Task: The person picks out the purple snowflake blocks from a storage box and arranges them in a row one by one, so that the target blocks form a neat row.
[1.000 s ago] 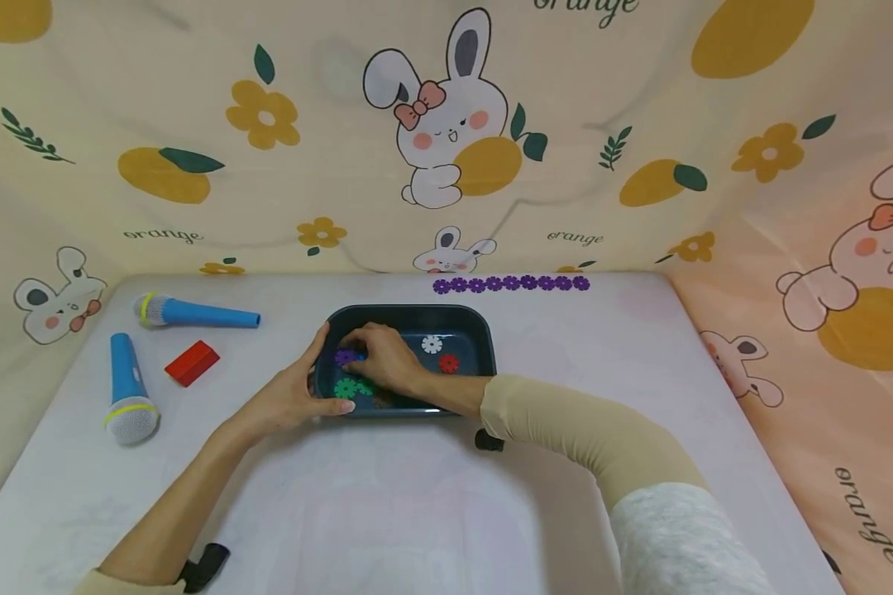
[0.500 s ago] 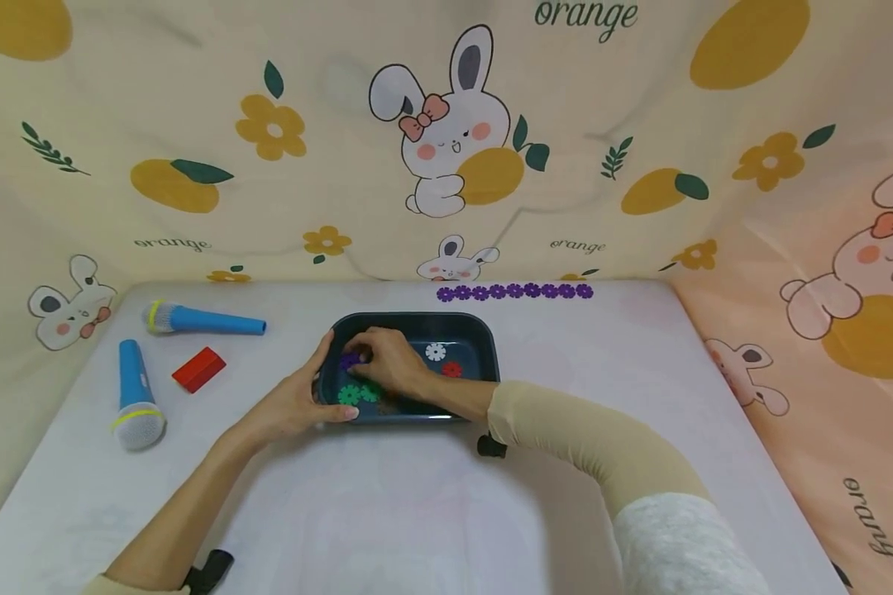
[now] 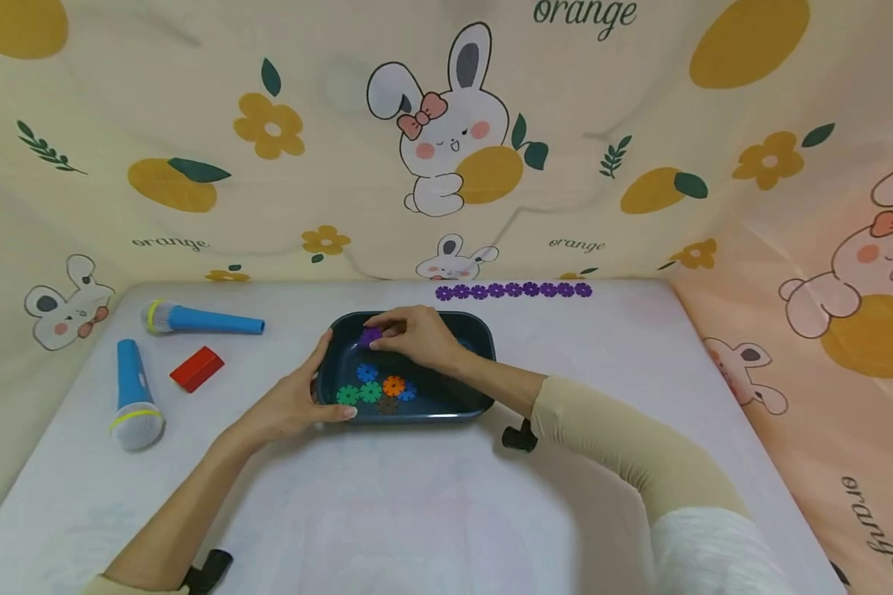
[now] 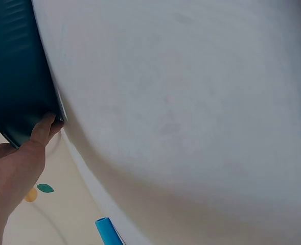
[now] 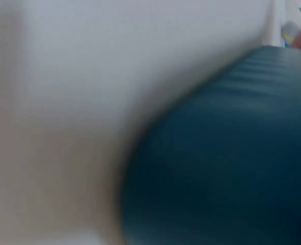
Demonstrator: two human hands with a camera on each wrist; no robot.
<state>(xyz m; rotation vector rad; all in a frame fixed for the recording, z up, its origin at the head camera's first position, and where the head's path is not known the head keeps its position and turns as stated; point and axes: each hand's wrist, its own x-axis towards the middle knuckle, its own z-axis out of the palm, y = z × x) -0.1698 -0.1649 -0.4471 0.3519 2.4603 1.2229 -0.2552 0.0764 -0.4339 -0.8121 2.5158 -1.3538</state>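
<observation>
A dark blue-green rectangular tray point(image 3: 417, 418) stands in the middle of the table. My left hand point(image 3: 293, 401) grips its left end, thumb along the front rim and fingers round the side. The left wrist view shows that same grip against the tray's outer wall. Over the tray's back left part, my right hand point(image 3: 420, 337) pinches a purple flower-shaped plastic disc point(image 3: 370, 337). Below it in the tray lie green discs point(image 3: 370, 392), an orange disc point(image 3: 393, 385), blue discs point(image 3: 367, 373) and a brown disc point(image 3: 388, 405). The right hand and forearm cover the tray's right part.
Along the table's back edge runs a row of several purple discs point(image 3: 513, 290). To the left lie two blue toy microphones, one lengthwise point(image 3: 136, 397) and one crosswise point(image 3: 208, 320), with a red block point(image 3: 197, 369) beside them. A patterned cloth point(image 3: 327, 165) hangs behind.
My right hand has moved back and slightly right, lifting the purple disc from the tray's left side. Blue, orange and brown discs now show more fully. My left hand stays on the tray.
</observation>
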